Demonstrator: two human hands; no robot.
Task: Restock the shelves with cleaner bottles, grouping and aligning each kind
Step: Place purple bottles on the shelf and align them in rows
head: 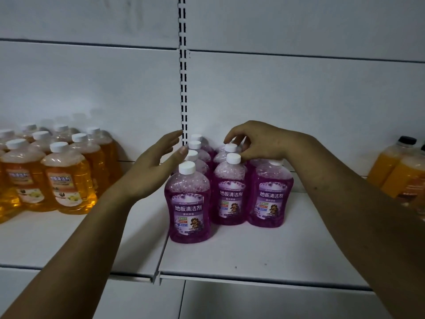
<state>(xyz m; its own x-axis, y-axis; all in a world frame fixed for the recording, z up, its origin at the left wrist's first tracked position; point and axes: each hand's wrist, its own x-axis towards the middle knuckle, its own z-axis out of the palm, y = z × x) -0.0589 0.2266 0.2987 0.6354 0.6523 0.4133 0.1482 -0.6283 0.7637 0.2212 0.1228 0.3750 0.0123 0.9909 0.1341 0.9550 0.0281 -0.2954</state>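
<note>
Head view shows the purple bottles (189,203) standing upright in a tight block at the centre of the frame, on the white shelf (276,249) and against its back wall. They are kept apart from the other kinds, which suits grouping by kind.

The left hand (156,166) is flat, fingers straight and together, set along the left side of the block near the caps. It probably serves as a fence to keep that column in line. The right hand (255,141) arches over the rear of the block with its fingers (232,135) curled down round a cap at the back, thumb near a middle cap. Just which bottle it grips is hidden. It looks like a nudge to square up the rear ones. The front bottle of the left column stands further forward than the other two fronts, so the rows are likely not yet even.

By count, the left column has four purple bottles. The middle shows at least two and the right at least two, with the hand covering the rest. At the left of the frame stand orange bottles (66,187) with white caps, about eight in sight, some cut by the edge. At the right edge are at least two darker orange bottles with black caps (391,166).
</note>
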